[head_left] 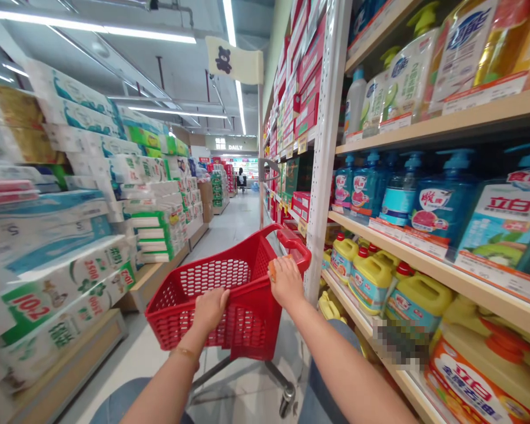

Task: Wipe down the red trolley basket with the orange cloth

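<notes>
Well, I'm holding the red basket [251, 330] by its rim, my left grip [211, 310] and right grip [287, 281] both closing on it, alongside the detergent shelf [472, 287].

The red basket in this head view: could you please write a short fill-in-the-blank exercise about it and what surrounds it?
The basket is ____ in colour.
The flag overhead shows a ____.
The yellow jugs are nearer the ____ hand than the left hand.

Missing words: red; bear; right.
</notes>
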A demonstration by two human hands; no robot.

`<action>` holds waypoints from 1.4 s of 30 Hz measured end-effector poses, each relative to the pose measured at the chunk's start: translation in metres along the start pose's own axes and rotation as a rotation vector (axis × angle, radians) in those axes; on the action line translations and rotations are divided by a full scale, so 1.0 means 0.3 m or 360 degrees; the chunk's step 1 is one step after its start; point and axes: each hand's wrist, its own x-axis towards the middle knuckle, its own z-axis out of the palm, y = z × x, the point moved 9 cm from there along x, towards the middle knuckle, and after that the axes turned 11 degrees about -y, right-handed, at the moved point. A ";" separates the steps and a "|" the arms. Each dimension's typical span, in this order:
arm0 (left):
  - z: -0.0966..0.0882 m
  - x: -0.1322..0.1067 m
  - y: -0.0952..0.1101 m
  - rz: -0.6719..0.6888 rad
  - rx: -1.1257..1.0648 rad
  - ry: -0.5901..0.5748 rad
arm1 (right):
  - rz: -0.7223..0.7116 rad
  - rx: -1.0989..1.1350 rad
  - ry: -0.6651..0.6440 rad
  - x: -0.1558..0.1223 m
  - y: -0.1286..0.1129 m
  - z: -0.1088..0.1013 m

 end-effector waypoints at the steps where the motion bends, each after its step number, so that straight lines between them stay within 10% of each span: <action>1: 0.001 -0.005 0.012 -0.0021 0.0013 0.0000 | 0.0026 0.0003 -0.0005 0.001 -0.012 0.016; 6: 0.007 -0.019 0.064 0.0028 0.0009 -0.0070 | -0.0320 0.0097 -0.0147 -0.026 -0.151 0.115; 14: 0.011 -0.082 0.012 -0.0177 0.0152 0.0011 | -0.0040 0.0181 -0.0077 -0.029 -0.076 0.138; 21: 0.055 -0.101 0.047 0.0124 0.0072 -0.0172 | -0.0392 0.0269 -0.0250 -0.063 -0.162 0.207; 28: 0.062 -0.194 0.022 -0.0245 0.0177 -0.0138 | -0.0163 0.0270 -0.0237 -0.083 -0.137 0.219; 42: 0.113 -0.281 0.045 0.0099 0.0070 -0.0058 | -0.0401 0.0422 -0.0371 -0.187 -0.193 0.236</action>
